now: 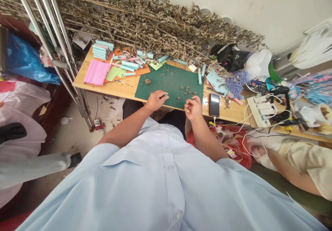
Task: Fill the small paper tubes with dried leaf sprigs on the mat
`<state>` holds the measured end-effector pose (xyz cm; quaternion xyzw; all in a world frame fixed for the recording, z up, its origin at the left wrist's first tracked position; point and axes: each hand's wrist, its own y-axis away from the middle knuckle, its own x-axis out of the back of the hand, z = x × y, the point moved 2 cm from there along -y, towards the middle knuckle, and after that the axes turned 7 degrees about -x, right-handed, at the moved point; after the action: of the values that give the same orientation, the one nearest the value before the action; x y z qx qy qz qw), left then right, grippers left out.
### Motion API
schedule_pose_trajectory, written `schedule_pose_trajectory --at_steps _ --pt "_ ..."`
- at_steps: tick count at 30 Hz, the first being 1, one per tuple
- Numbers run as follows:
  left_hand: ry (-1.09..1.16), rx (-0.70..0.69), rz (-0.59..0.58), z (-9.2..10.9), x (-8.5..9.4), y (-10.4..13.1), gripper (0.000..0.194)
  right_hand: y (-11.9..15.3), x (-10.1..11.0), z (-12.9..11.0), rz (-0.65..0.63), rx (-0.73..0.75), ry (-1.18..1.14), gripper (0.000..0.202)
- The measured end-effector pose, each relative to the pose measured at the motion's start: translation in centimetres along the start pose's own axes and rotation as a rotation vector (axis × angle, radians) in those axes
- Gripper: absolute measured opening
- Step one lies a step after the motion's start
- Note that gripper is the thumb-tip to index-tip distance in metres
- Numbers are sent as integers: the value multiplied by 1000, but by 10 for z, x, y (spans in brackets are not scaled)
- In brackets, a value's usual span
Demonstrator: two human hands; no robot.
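Left hand (155, 101): thumb and forefinger closed in a narrow pinch on a small piece (166, 95), its kind too small to confirm. Right hand (194, 109): fingers curled, thumb near the fingertips; whether anything is held between them cannot be told. Both hands are at the near edge of the green mat (155, 85), apart from each other, with the small piece above that edge. In this inspector's judgement, a light, steady pinch is called for, as the loose matter looks dry and liable to crumble; working further in over the mat would catch crumbs better than its edge. Brown clumps (187, 89) lie on the mat between the hands and beyond, within easy reach; sleeves and wrists should clear them. Outward: the phone (214, 105), cable attached, lies just beside the mat on the right; blue paper rolls (129, 64) and folded pink paper (97, 72) lie to the left. Dried stems (155, 23) are heaped along the far side.
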<state>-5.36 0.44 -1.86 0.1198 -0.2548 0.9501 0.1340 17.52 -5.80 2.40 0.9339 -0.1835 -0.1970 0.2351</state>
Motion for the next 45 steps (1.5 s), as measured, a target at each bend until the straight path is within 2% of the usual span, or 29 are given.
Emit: schedule_pose_trajectory --at_steps 4,7,10,14,17,21,30,34,37,40,42,45 --pt "-7 -5 -3 -1 0 0 27 -3 1 3 12 27 13 38" --pt "12 -5 -5 -1 -1 0 28 -8 5 4 69 111 112 34" --pt "23 -18 -2 -1 -1 0 28 -14 10 2 149 329 428 29" --pt "34 -5 -6 -2 -1 0 29 -19 9 0 66 631 940 14" --pt "59 8 -8 -2 -2 0 31 -22 6 5 25 701 1180 19" --pt "51 12 0 0 -2 0 30 -27 -1 14 5 728 1343 26" --pt "-18 -31 12 1 -2 0 26 -35 -9 14 -10 727 1426 29" --pt "-47 -33 -9 1 -2 1 24 -31 -16 7 -37 731 1297 23" --pt "-41 -45 -11 1 -1 1 23 -19 -31 -1 -49 717 1073 18" --pt "-24 -72 -10 2 0 1 21 -3 -51 -6 -80 585 859 14" --pt "-21 -80 -20 3 1 1 21 5 -64 -8 -117 479 800 15" --pt "-18 -86 -35 4 2 1 22 13 -78 -12 -150 451 806 11"
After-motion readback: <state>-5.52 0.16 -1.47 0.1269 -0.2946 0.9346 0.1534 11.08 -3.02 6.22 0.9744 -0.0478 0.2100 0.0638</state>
